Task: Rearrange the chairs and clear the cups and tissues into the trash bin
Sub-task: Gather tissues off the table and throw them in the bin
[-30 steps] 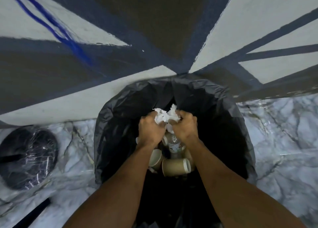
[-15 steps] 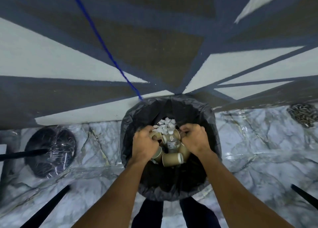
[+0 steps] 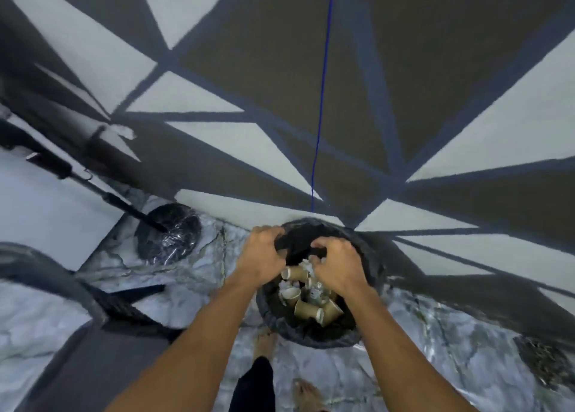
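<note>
The trash bin, lined with a black bag, stands at the far edge of the marble floor, where the patterned carpet begins. Inside lie several brown paper cups on their sides, with crumpled white tissues among them. Both arms reach forward and down over the bin. The left hand grips the bag's far left rim with curled fingers. The right hand curls round a dark fold, seemingly the bag too, though blur hides the fingertips.

Glossy plastic liner; matt paper cups.
</note>
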Available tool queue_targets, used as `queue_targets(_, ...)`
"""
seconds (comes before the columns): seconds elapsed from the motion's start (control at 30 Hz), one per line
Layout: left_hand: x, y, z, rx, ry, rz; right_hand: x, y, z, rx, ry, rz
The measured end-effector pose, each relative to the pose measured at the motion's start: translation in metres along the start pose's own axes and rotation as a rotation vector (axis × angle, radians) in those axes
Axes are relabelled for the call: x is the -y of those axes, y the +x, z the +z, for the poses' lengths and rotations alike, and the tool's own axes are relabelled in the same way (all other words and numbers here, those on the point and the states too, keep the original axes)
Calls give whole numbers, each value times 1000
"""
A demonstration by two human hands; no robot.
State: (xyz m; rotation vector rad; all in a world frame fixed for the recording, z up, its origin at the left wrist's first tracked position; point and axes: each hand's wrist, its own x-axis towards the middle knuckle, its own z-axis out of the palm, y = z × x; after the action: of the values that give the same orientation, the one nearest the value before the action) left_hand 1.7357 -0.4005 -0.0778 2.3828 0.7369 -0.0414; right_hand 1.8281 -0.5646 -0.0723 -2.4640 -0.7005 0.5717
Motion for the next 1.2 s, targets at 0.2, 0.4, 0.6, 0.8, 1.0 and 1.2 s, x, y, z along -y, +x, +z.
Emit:
queue_targets(0.2, 44, -117, -60, -233, -84, -207, 96, -36, 23, 155, -110, -308)
queue_targets(0.4, 119, -255, -126, -520, -60, -479, 218, -106, 84, 335, -195, -675)
queue_targets(0.6, 198, -412, -143, -670, -98, -778, 314, -205, 173, 541, -283, -991)
queue_targets(0.8, 255, -559, -137, -857, -178, -997, 383, -334, 275, 732, -304, -1205)
queue_targets(1.0, 293, -649, -134, -902, -225, -1127, 423, -419, 343, 809, -305, -1290)
queue_targets(1.2, 340, -666, -133, -885, -258, -1174, 449, -426, 397, 857, -333, -1194)
